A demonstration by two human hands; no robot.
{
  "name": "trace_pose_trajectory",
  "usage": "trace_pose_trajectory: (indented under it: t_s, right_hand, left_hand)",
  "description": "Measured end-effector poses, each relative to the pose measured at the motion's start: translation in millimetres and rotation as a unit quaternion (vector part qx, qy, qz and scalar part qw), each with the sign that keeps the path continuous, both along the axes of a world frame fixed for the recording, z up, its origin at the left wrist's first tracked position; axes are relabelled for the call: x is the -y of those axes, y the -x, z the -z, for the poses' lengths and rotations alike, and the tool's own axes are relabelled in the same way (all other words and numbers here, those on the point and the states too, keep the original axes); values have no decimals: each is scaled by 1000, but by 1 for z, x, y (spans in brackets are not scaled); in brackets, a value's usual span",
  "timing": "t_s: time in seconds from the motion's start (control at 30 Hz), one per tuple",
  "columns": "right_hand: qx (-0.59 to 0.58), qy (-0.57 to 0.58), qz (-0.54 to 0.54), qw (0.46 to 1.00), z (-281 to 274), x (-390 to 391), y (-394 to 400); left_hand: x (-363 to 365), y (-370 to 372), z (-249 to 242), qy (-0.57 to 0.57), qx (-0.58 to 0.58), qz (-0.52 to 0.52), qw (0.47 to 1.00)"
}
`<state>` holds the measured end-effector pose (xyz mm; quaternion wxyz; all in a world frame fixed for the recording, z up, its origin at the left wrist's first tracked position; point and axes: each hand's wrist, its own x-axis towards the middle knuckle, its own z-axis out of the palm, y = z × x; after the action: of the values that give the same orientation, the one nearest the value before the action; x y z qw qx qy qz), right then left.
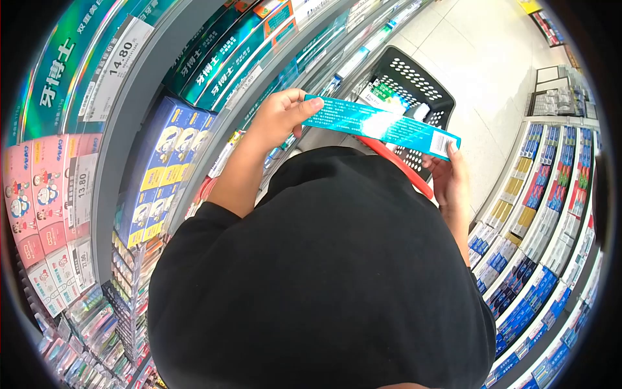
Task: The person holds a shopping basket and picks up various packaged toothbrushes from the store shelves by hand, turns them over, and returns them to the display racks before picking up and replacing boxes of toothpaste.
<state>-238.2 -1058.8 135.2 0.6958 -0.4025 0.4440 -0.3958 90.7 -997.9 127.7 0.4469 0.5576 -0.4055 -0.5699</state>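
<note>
A long teal toothpaste box (353, 120) is held lengthwise between both hands, its printed side with small white text and a barcode facing up. My left hand (285, 117) grips the left end, thumb on top and fingers beneath. At the barcode end, my right hand (451, 174) pinches the box, thumb at the edge. Glare washes out part of the print. Below and beyond the box stands a black shopping basket (414, 68) with a red handle (405, 170). Inside it lies a green-and-white package (386, 96); a white item beside it is partly hidden by the box.
Shelves on the left carry green toothpaste boxes (217, 71), blue-and-yellow boxes (170, 146) and pink cartoon boxes (42, 188), with price tags (115, 65) along the edges. To the right, another shelf (518, 220) holds many small packs. Pale floor tiles (466, 39) run between.
</note>
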Motion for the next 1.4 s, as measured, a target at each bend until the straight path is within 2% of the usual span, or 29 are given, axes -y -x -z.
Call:
trace_pose_trajectory:
  t_s: [0.33,0.57,0.77,0.87,0.97,1.23,1.37,1.4]
  right_hand:
    - [-81,40,-11,996,-1,-2,-1]
    - [-76,55,-6,996,6,0,6]
    - [-92,74,23,993,-2,-6,0]
    - [-85,86,5,993,2,-4,1]
    - [-89,94,-1,992,2,-4,-2]
    - [-134,111,-15,985,4,-5,-3]
    - [-110,84,-21,990,-1,-4,-4]
    - [-101,70,-11,992,-1,-3,-4]
  left_hand:
    - [-1,8,3,34,-30,-14,999]
    - [0,8,4,77,-47,45,995]
    - [-7,6,2,65,-52,38,996]
    - [-10,3,0,60,-33,60,996]
    - [-12,1,4,60,61,51,995]
    - [-18,8,2,70,127,31,989]
    - [-17,9,4,89,173,35,980]
    - [-17,9,1,76,155,49,984]
